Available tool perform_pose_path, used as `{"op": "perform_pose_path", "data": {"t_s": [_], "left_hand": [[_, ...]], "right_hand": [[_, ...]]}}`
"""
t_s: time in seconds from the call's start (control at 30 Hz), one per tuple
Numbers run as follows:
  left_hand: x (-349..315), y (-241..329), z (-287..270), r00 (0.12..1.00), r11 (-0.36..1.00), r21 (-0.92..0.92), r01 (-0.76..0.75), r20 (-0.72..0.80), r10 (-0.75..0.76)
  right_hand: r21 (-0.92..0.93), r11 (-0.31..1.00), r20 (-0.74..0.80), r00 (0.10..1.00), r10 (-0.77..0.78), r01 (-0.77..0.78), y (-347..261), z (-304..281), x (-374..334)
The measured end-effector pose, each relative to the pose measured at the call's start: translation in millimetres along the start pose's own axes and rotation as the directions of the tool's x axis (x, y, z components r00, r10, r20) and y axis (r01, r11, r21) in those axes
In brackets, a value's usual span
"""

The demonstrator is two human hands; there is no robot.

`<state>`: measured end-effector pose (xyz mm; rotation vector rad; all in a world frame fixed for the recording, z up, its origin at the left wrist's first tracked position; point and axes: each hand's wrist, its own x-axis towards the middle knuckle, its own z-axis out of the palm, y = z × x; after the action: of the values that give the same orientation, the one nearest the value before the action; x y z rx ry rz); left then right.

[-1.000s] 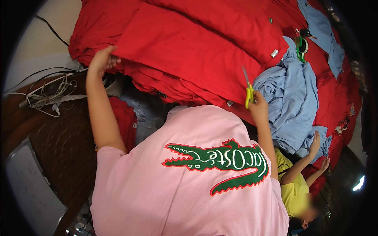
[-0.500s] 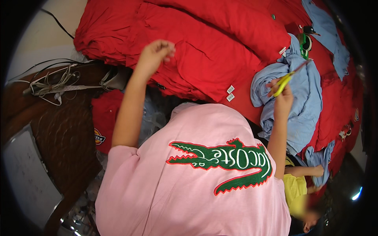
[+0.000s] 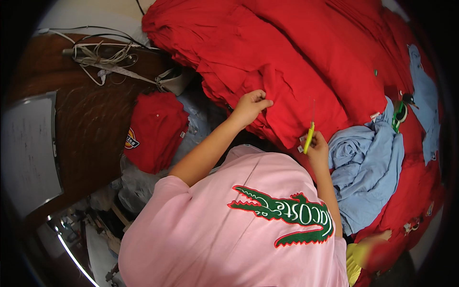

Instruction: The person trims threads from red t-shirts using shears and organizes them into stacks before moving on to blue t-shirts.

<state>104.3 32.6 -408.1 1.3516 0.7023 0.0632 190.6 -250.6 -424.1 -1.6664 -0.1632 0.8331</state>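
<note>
My left hand (image 3: 252, 109) is at the near edge of a thick heap of red garments (image 3: 306, 79). Its fingers are curled together on a fold of the red cloth. In my right hand (image 3: 317, 149) are yellow-handled thread snips (image 3: 310, 137), their thin blades pointing away from me over the red cloth. Small white labels (image 3: 301, 143) show beside the snips at the cloth's near edge. A crumpled light blue garment (image 3: 366, 165) lies just right of my right hand.
A folded red garment (image 3: 160, 129) with a patch rests on clear plastic at left. Tangled cables (image 3: 103, 57) lie on dark wood, near a whiteboard (image 3: 31, 148). At right are a green-and-black tool (image 3: 400, 115), another blue piece (image 3: 423, 105) and a person in yellow (image 3: 355, 260).
My left hand has moved right and nearer, onto the red cloth's fold. My right hand has brought the snips left, off the blue garment toward the labels. The view has shifted.
</note>
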Motion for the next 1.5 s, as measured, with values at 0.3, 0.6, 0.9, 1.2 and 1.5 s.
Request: {"op": "perform_pose_path", "data": {"t_s": [0.3,0.6,0.9,1.2,1.5], "left_hand": [[-14.1,-6.0,23.3,0.936,0.965,-0.111,0.236,0.293,-0.195],[-13.1,-17.5,38.6,0.939,0.824,-0.461,0.329,0.255,-0.232],[26.5,-26.2,-24.1,0.998,0.613,-0.788,-0.054,-0.024,0.058],[112.9,-0.4,-179.4,0.851,0.606,-0.727,-0.323,-0.504,-0.151],[64.6,80.6,-161.7,0.77,0.732,-0.289,-0.617,-0.415,0.485]], "right_hand": [[-0.04,0.99,-0.098,0.987,0.127,-0.132,32.1,-37.4,-36.9],[-0.235,0.971,-0.032,0.999,0.033,-0.04,11.1,21.0,12.7],[-0.105,0.988,-0.188,0.978,0.093,-0.114,51.8,-46.6,-42.5],[-0.086,0.977,-0.187,0.966,0.179,-0.198,31.9,-36.0,-41.1],[-0.264,0.942,-0.201,0.967,0.154,-0.205,17.2,-34.3,-30.7]]}}
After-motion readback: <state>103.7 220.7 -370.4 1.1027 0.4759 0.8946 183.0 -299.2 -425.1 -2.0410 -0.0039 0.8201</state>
